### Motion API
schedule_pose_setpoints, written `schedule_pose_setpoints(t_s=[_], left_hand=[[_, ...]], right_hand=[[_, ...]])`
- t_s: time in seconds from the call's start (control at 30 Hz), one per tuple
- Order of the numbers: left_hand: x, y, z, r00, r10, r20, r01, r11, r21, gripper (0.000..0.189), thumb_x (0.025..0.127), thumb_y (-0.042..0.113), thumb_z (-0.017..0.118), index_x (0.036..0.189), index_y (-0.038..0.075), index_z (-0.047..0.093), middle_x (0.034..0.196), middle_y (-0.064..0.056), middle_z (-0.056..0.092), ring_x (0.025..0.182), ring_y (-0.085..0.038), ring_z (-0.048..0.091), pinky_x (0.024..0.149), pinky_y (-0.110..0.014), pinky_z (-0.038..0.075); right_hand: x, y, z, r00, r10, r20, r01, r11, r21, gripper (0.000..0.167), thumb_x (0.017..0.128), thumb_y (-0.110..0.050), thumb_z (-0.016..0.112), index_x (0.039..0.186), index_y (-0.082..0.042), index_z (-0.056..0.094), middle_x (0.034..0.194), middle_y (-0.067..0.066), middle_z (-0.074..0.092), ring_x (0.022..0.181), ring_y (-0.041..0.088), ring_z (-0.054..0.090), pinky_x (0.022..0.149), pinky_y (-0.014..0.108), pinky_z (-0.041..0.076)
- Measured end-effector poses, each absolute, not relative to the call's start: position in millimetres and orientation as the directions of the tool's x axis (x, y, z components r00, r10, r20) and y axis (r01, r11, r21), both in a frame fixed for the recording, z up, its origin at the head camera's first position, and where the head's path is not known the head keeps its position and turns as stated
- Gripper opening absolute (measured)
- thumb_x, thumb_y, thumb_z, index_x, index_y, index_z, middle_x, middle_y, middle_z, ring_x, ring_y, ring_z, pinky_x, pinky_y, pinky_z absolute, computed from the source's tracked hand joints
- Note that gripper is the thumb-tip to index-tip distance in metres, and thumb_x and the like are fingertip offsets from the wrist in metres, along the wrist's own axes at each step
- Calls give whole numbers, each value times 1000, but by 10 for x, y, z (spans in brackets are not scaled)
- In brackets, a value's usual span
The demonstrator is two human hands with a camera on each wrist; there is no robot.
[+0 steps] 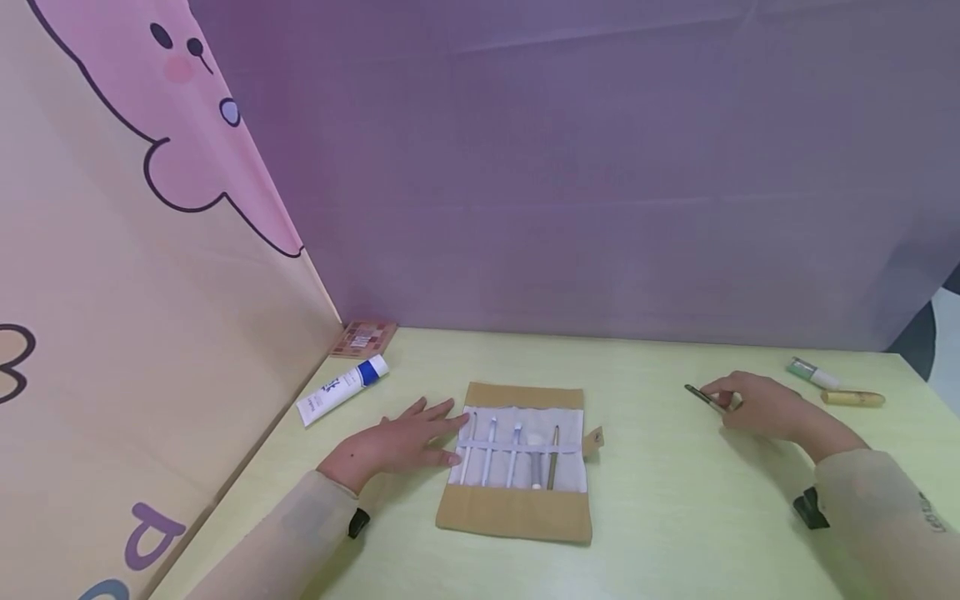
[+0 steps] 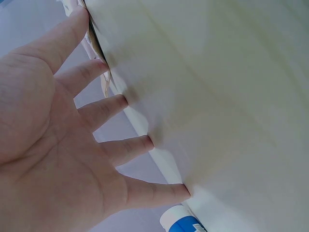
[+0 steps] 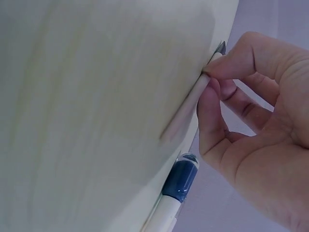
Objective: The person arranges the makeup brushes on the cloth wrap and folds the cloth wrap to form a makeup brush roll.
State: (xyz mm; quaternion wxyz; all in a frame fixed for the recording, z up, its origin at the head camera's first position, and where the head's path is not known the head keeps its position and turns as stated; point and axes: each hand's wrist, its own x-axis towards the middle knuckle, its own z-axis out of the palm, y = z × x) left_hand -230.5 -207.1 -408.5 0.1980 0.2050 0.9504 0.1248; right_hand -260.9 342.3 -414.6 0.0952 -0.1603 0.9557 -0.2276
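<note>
In the head view a tan fabric roll-up case (image 1: pixel 517 512) lies unfolded on the table, with several slender tools (image 1: pixel 513 454) held under a strap across its pale lining. My left hand (image 1: pixel 416 437) rests at the case's left edge, fingers spread, the fingertips right at the border. The left wrist view shows that hand (image 2: pixel 63 130) with straight fingers reaching down to the table. Off to the right, my right hand (image 1: pixel 761 406) pinches a thin dark-tipped brush (image 1: pixel 699 393) between thumb and fingers. Close up, the brush (image 3: pixel 186 108) lies low along the table surface.
A white tube with a blue band (image 1: pixel 341 390) lies at the left, near a brown patterned box (image 1: pixel 363 339). Beyond my right hand are a green-and-white tube (image 1: pixel 813 372) and a gold tube (image 1: pixel 852 398). A purple cloth wall (image 1: pixel 600 167) borders the table's back.
</note>
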Motion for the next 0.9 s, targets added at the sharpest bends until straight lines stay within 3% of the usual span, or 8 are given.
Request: schedule_pose_setpoints(t_s=[0.13, 0.4, 0.73, 0.9], left_hand=[[-2307, -2069, -4086, -837, 437, -329, 338, 886, 317, 71, 104, 55, 63, 167, 33, 37, 182, -5, 18, 167, -50, 10, 114, -93, 15], [-2307, -2067, -4090, -839, 436, -326, 339, 887, 314, 71, 104, 55, 62, 167, 34, 37, 182, -5, 18, 167, -50, 10, 114, -93, 15], [-2289, -2060, -4077, -839, 438, -324, 340, 886, 315, 71, 104, 54, 63, 167, 33, 38, 182, -6, 18, 167, -51, 10, 114, -93, 15], [-2287, -2058, -4068, -841, 437, -320, 340, 886, 316, 71, 104, 54, 63, 167, 33, 38, 182, -6, 19, 167, -51, 11, 114, -93, 15]], right_hand=[[-2617, 3414, -4162, -933, -342, -113, -254, 847, -468, 55, 90, -5, 75, 142, 5, 62, 114, 16, 67, 89, 18, 58, 73, 31, 48], [-2637, 3439, -4155, -928, -337, -155, -218, 834, -507, 62, 91, -9, 74, 147, 10, 55, 120, 24, 70, 108, 37, 70, 78, 36, 56], [-2576, 3366, -4120, -931, -328, -161, -173, 785, -595, 62, 98, -10, 67, 155, 6, 48, 135, 27, 63, 126, 48, 66, 78, 32, 56], [-2570, 3330, -4095, -925, -340, -169, -155, 746, -648, 68, 103, -12, 65, 162, 5, 36, 141, 30, 58, 130, 48, 63, 81, 33, 58]])
